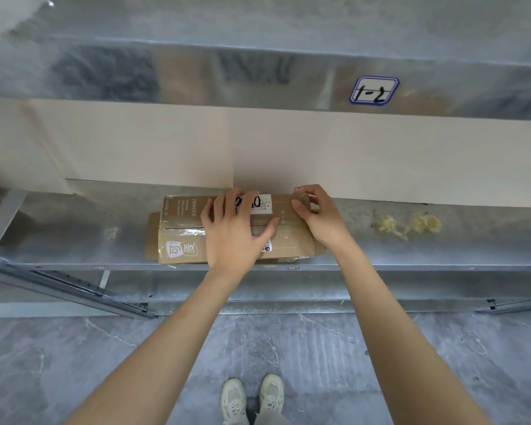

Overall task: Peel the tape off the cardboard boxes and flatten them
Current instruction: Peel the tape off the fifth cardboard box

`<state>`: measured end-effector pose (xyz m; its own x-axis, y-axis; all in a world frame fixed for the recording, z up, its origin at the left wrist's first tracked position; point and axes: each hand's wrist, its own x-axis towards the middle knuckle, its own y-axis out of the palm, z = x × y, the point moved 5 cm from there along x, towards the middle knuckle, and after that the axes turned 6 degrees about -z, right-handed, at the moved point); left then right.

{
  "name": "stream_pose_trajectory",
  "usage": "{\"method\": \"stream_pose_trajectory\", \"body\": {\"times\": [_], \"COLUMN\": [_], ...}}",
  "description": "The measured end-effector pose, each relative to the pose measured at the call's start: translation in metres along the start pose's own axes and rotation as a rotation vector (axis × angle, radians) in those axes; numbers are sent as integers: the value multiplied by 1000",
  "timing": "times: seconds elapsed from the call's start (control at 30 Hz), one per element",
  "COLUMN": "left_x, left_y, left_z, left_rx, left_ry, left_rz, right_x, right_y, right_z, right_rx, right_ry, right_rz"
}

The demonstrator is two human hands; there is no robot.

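Small flat brown cardboard box lies on the galvanised metal shelf, near the front lip, dead ahead of the person. Long axis runs L-R, parallel to the shelf edge. Strip of clear glossy tape follows the centre seam along that axis, and more looks wrapped over the R end.

L hand: palm down, fingers spread and straight, pressing flat on the box's mid-top over the white label. Holds nothing, just pins the box.

R hand: at the box's far-R corner, thumb on top, fingers curled over the back edge, pinching there. Can't tell if it has the tape end alone or the cardboard too.

Judgement: peel is about to start from the R end, so the pull should go leftward along the seam with the L hand as anchor. L palm sits over the seam and prob. needs to shift as the strip lifts. Box not flattened yet.
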<state>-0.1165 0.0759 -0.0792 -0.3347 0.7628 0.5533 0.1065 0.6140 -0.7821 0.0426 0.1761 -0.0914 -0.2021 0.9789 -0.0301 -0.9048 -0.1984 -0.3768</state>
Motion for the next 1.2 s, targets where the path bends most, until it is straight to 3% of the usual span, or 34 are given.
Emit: {"method": "stream_pose_trajectory", "body": {"times": [0.7, 0.87, 1.03, 1.2], "left_x": [-3, -4, -3, -3], "left_y": [-3, -3, -2, -1], "left_z": [-1, -1, 0, 1], "left_rx": [20, 25, 24, 34], "left_ry": [14, 4, -5, -14], "left_rz": [-1, 1, -22, -25], "right_x": [-7, -8, -3, 1], "right_y": [-1, -1, -1, -4], "right_z": [4, 9, 10, 7], "right_rx": [102, 132, 12, 81], "right_ry": [25, -16, -102, -99], "right_rz": [-49, -10, 29, 19]}}
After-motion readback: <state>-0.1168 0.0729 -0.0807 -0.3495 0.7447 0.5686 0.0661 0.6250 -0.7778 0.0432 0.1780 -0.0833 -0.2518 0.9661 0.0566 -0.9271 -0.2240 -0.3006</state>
